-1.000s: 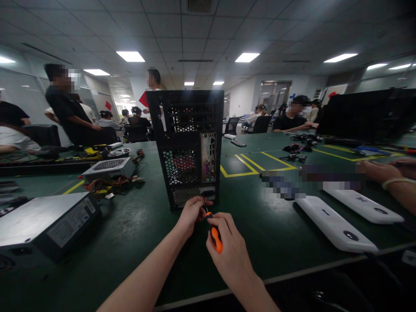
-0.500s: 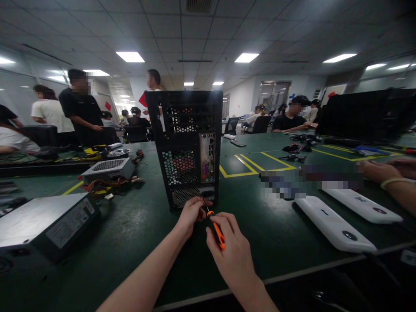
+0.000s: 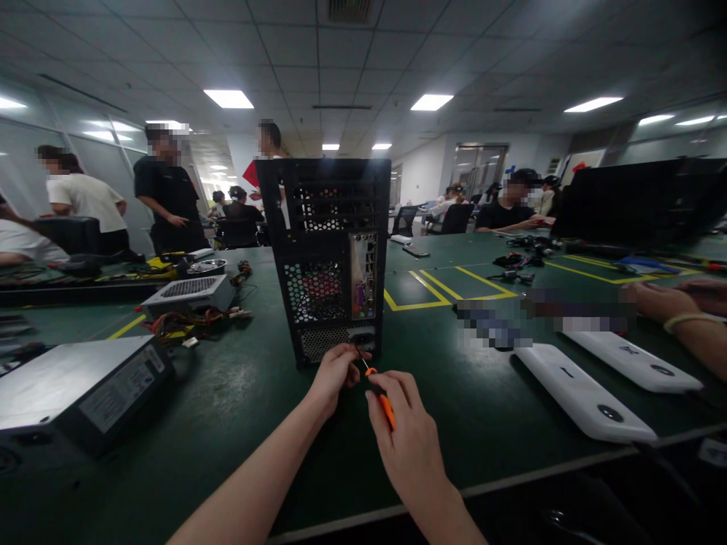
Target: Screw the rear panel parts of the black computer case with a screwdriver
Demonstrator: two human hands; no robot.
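A black computer case (image 3: pixel 278 250) stands upright, its perforated back and port panel facing me. My right hand (image 3: pixel 412 428) is closed round the orange and black handle of a screwdriver (image 3: pixel 387 412). The thin shaft slants up and left towards the lower edge of the case's back, below the power socket. There my left hand (image 3: pixel 336 371) is closed in a pinch beside the screwdriver's tip. What its fingers hold, if anything, is hidden. Whether the tip sits in a screw I cannot tell.
Left on the green table (image 3: pixel 227 424) are a large power supply (image 3: pixel 128 386) and a smaller one (image 3: pixel 187 295) with loose cables. White devices (image 3: pixel 582 390) lie right. Another person's hands (image 3: pixel 659 299) are at the right edge. A dark monitor (image 3: pixel 619 200) stands behind.
My right hand has turned slightly round the screwdriver handle and shifted a little to the right. My left hand stays at the case. In the background, a standing person in black has moved right.
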